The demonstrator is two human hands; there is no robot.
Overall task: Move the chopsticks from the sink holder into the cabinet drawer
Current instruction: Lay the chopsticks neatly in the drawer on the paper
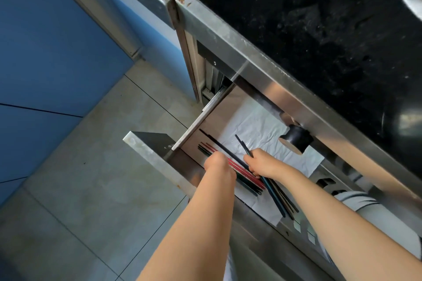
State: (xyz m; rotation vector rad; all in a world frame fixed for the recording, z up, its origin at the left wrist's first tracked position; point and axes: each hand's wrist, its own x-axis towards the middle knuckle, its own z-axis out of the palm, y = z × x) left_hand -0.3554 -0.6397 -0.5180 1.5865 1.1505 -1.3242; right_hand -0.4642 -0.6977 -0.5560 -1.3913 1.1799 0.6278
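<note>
Head view, looking down: two bare forearms reach into the open cabinet drawer (198,121), where the job appears close to done. The left hand (217,164) is curled downward over a bundle of red and dark chopsticks (246,173) lying on the white liner paper (258,125); its fingers are hidden under the hand, so whether they clench the sticks or merely press them cannot be told. Just beside it, the right hand (262,162) has its fingers closed on several dark sticks, whose tips jut beyond the knuckles while the long ends trail back beneath the wrist onto the liner. Beyond the fingers, the rest of the liner lies bare, near a black knob (295,138). Farther off runs the dark counter (319,29). The sink holder is out of frame. What seems left: lay the held sticks down, straighten them, shut the drawer.
</note>
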